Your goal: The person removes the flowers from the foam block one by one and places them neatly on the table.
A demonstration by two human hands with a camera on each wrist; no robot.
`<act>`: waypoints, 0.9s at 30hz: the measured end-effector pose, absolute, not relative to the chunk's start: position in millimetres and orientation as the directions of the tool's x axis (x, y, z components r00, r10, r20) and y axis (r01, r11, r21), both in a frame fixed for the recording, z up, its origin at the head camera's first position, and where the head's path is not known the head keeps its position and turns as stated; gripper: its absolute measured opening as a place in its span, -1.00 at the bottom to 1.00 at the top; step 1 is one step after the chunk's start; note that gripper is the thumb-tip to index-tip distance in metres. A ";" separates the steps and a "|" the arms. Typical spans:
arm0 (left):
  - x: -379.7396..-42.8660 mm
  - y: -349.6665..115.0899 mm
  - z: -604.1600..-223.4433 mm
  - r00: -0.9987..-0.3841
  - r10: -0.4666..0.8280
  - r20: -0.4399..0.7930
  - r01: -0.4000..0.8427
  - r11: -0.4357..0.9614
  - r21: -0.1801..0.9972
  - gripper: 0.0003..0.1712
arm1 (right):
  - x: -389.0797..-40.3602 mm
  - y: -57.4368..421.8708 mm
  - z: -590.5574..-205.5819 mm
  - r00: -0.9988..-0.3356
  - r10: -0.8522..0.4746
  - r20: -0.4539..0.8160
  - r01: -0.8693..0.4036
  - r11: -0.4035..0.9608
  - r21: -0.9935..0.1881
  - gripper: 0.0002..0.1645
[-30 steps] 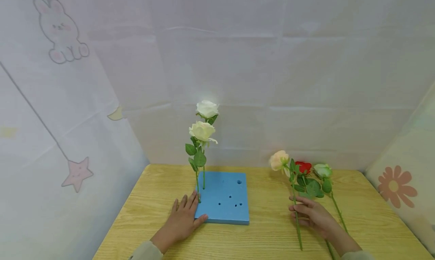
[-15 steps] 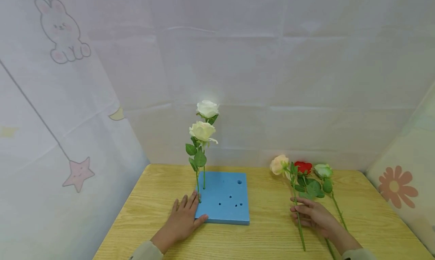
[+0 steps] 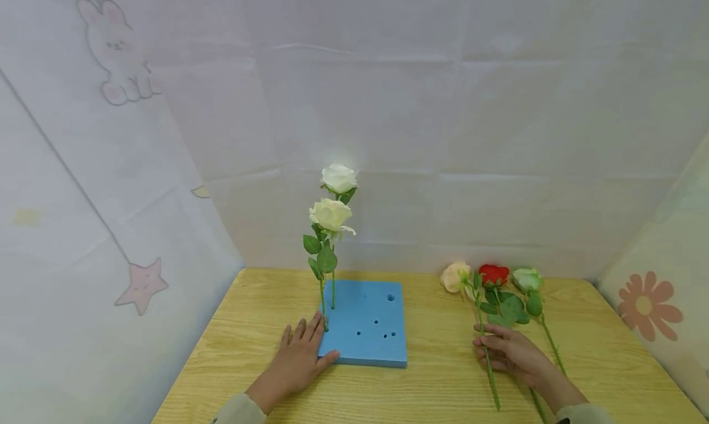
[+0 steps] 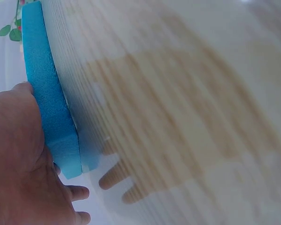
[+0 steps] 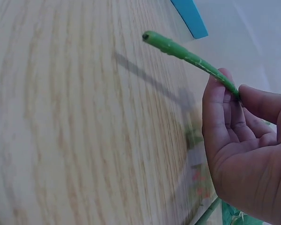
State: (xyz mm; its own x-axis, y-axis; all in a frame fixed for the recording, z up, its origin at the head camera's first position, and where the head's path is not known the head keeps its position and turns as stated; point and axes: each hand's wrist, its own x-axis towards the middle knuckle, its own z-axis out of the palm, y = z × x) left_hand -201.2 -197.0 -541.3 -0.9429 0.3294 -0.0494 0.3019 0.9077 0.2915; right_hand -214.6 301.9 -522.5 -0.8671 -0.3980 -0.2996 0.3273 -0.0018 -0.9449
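My left hand (image 3: 297,360) rests at the near left corner of a blue foam block (image 3: 362,347), fingers straight along its side and thumb against its front edge. Two artificial roses stand upright in the block's left holes: a cream rose (image 3: 330,214) and, behind it, a white rose (image 3: 339,178). With thumb and fingers, my right hand (image 3: 515,354) pinches the green stem of a peach rose (image 3: 456,277). In the right wrist view, the cut end of that stem (image 5: 192,58) sticks out past the fingers, above the table.
Right of the peach rose lie a red rose (image 3: 493,275) and a pale green rose (image 3: 527,280), their stems running partly beneath my right arm. Several open holes dot the block's top. A white sheet (image 3: 388,104) hangs behind the wooden table (image 3: 437,375).
The peach rose's bloom has sunk slightly, and its stem end has swung a little to the right. My left hand and the block have stayed put. The left sheet has shifted rightward.
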 end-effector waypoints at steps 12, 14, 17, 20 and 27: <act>-199.5 -196.1 -541.2 -0.944 0.327 -0.047 0.300 0.908 0.291 0.04 | -219.5 296.0 -530.9 -0.862 -0.388 -0.327 0.353 0.006 -0.936 -0.19; -199.8 -196.2 -541.8 -0.944 0.327 -0.042 0.302 0.908 0.289 0.04 | -219.7 295.5 -531.3 -0.862 -0.387 -0.329 0.354 0.007 -0.935 -0.19; -199.8 -196.0 -542.0 -0.944 0.327 -0.034 0.304 0.908 0.287 0.03 | -219.7 294.9 -531.1 -0.859 -0.390 -0.331 0.354 0.016 -0.935 -0.18; -199.7 -196.0 -542.2 -0.945 0.326 -0.036 0.303 0.909 0.285 0.03 | -219.6 294.3 -530.2 -0.856 -0.393 -0.335 0.352 0.030 -0.936 -0.14; -199.3 -195.5 -540.5 -0.945 0.325 -0.040 0.301 0.909 0.289 0.04 | -219.0 292.4 -527.7 -0.861 -0.381 -0.338 0.318 0.116 -0.941 -0.10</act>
State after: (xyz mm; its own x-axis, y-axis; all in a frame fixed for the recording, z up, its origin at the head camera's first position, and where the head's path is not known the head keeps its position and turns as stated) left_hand -199.3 -195.5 -540.5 -0.9447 0.3254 -0.0400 0.3008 0.9088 0.2892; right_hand -219.0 292.4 -527.7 -0.8606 -0.3810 -0.3380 0.3181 0.1161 -0.9409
